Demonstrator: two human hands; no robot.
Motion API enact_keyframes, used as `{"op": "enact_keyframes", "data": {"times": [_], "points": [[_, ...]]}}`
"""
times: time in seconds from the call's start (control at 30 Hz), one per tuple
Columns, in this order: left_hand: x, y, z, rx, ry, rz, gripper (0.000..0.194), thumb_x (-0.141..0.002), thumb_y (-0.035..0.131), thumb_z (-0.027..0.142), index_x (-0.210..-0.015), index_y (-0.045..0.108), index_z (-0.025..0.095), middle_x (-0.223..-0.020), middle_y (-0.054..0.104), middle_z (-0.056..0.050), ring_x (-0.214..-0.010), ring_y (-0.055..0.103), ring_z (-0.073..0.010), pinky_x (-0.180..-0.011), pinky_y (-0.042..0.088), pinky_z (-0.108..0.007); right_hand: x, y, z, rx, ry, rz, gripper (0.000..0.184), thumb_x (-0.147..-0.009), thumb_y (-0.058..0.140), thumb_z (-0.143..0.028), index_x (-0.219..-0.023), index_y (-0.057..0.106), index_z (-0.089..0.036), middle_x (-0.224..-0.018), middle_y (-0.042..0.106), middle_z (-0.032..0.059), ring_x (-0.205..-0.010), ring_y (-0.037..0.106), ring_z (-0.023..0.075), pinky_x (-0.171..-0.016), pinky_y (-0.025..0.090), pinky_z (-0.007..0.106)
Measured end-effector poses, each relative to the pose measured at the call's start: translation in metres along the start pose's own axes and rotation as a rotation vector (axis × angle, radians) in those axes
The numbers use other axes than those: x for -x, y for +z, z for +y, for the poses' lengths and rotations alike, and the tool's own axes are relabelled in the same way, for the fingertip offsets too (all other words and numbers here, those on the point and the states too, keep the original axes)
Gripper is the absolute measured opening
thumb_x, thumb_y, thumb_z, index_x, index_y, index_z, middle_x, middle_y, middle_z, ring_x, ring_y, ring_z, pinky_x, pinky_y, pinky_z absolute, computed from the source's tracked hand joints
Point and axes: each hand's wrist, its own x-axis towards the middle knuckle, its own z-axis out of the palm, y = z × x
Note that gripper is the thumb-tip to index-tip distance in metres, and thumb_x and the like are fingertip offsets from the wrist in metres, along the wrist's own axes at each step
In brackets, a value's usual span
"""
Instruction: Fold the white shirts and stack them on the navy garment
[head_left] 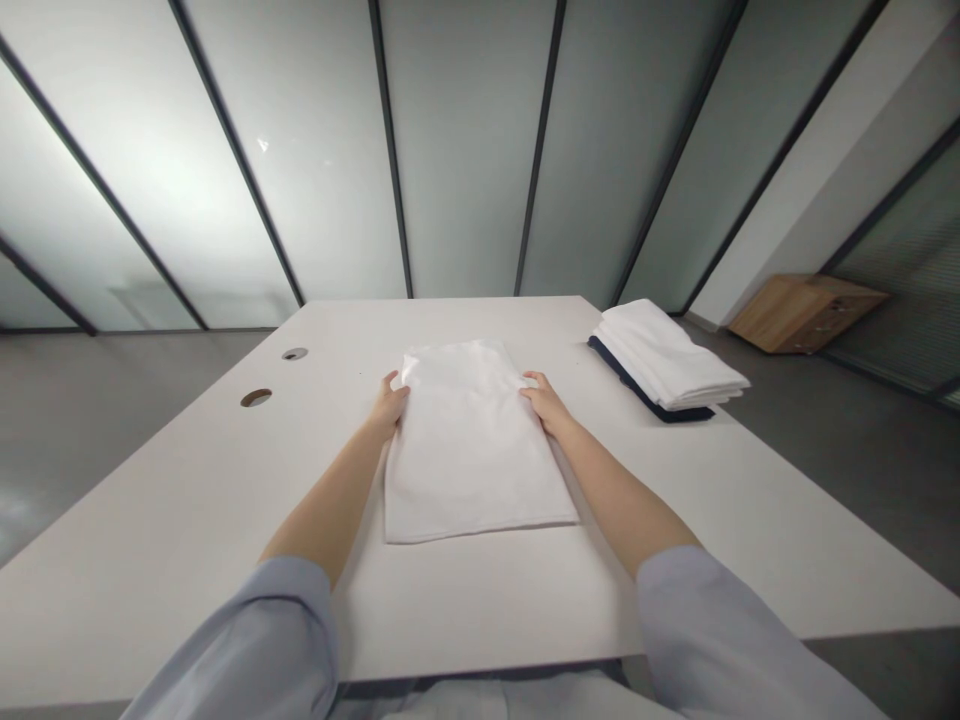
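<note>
A folded white cloth [474, 450] lies in front of me on the white table, its long sides running away from me. Along its left side, my left hand [390, 405] is closed on the edge, with the thumb over the fabric. My right hand [546, 402] holds the opposite edge at about the same height, its fingers partly hidden by the cloth. The near edge of the cloth is fairly straight, while the far end looks slightly rumpled.
To the right, a stack of folded white cloths [667, 360] rests on a dark folded cloth [684, 414] near the table's [480, 625] edge. Two round holes [257, 398] pierce the tabletop at left. Frosted glass panels [465, 150] stand beyond; a wooden cabinet [795, 312] is far right.
</note>
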Motion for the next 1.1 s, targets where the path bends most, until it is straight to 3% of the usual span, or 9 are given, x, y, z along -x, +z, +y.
{"op": "enact_keyframes", "data": {"times": [0.13,0.2,0.27,0.43,0.6,0.77,0.97,1.1], "points": [[-0.001,-0.005,-0.001,0.048,0.068,-0.118,0.043,-0.080,0.053,0.023,-0.122,0.057,0.017,-0.100,0.071,-0.009,-0.087,0.068,-0.0193,-0.077,0.057,-0.031,-0.002,-0.003,0.002,0.034,-0.120,-0.046,0.044,-0.072,0.048,-0.025,-0.112,0.065,-0.019,-0.089,0.071,0.0016,-0.073,0.062,0.0164,-0.072,0.050,0.027],[-0.001,-0.009,-0.001,0.067,0.083,-0.129,0.037,-0.079,0.054,0.024,-0.114,0.062,0.015,-0.101,0.070,-0.010,-0.092,0.068,-0.0201,-0.080,0.056,-0.031,-0.002,-0.003,0.003,0.029,-0.144,-0.051,0.041,-0.071,0.049,-0.024,-0.107,0.068,-0.018,-0.090,0.071,0.0025,-0.075,0.062,0.0160,-0.073,0.050,0.027],[0.001,-0.013,-0.001,0.071,0.089,-0.186,0.043,-0.077,0.059,0.025,-0.119,0.060,0.018,-0.103,0.070,-0.009,-0.093,0.068,-0.0210,-0.081,0.057,-0.033,-0.003,-0.003,0.004,-0.010,-0.146,-0.065,0.041,-0.071,0.049,-0.024,-0.108,0.068,-0.018,-0.093,0.072,0.0029,-0.077,0.063,0.0159,-0.073,0.050,0.026],[0.008,-0.020,0.000,0.044,0.070,-0.413,0.081,-0.062,0.075,0.019,-0.137,0.047,0.028,-0.110,0.068,-0.006,-0.091,0.068,-0.0211,-0.082,0.056,-0.034,0.000,-0.007,0.001,-0.031,-0.112,-0.194,0.058,-0.068,0.052,-0.018,-0.125,0.060,-0.021,-0.104,0.071,0.0028,-0.086,0.066,0.0169,-0.076,0.052,0.027],[0.008,-0.026,0.005,-0.070,0.029,-0.502,0.078,-0.058,0.078,0.019,-0.131,0.052,0.017,-0.097,0.071,-0.008,-0.083,0.068,-0.0210,-0.080,0.055,-0.035,0.006,-0.017,-0.009,0.042,-0.157,-0.262,0.068,-0.058,0.051,-0.006,-0.124,0.061,-0.018,-0.117,0.067,0.0059,-0.099,0.064,0.0175,-0.086,0.050,0.026],[0.006,-0.026,0.014,-0.275,0.147,-0.464,0.073,-0.055,0.079,0.021,-0.124,0.058,0.018,-0.099,0.071,-0.006,-0.088,0.067,-0.0229,-0.080,0.055,-0.035,0.007,-0.025,-0.026,0.301,-0.263,-0.214,0.064,-0.057,0.052,-0.002,-0.119,0.064,-0.016,-0.116,0.067,0.0078,-0.098,0.063,0.0194,-0.089,0.047,0.029],[0.003,-0.023,0.044,-0.758,0.472,-0.252,0.044,-0.063,0.069,0.030,-0.105,0.069,0.016,-0.088,0.068,-0.005,-0.086,0.064,-0.0252,-0.085,0.050,-0.038,0.014,-0.036,-0.045,0.644,-0.444,-0.094,0.033,-0.071,0.059,-0.010,-0.101,0.069,-0.017,-0.100,0.069,0.0068,-0.089,0.061,0.0203,-0.085,0.046,0.030],[0.016,-0.029,0.085,-1.044,0.756,-0.201,0.033,-0.069,0.066,0.039,-0.094,0.072,0.018,-0.110,0.062,-0.010,-0.117,0.051,-0.0323,-0.102,0.039,-0.044,0.026,-0.055,-0.066,0.681,-0.683,0.023,0.014,-0.074,0.062,-0.019,-0.087,0.067,-0.019,-0.098,0.064,0.0074,-0.094,0.057,0.0225,-0.086,0.044,0.032]]}}
